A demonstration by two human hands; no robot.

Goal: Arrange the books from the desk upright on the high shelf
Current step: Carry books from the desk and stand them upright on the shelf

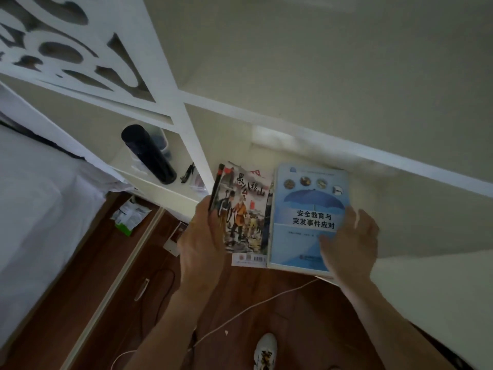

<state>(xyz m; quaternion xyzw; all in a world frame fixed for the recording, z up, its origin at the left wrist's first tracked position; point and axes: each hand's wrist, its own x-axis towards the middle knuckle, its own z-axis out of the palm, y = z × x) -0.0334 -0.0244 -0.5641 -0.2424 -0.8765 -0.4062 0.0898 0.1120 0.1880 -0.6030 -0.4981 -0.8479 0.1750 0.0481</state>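
Two books are held up side by side in front of a white shelf [293, 124]: a picture book [246, 209] with a painted cover of figures in old dress, and a pale blue book [306, 206] showing a blue umbrella and dark printed characters. More thin books sit behind the picture book, one lower edge with a barcode showing beneath it. The left hand [202, 236] grips the picture book's left edge, thumb on the cover. The right hand [349, 241] holds the blue book's lower right corner, fingers curled over its edge. In the compartment to the left stands a dark bottle [149, 153]. Below lie a wooden floor, a white cable [253, 305] and a white shoe [265, 351].
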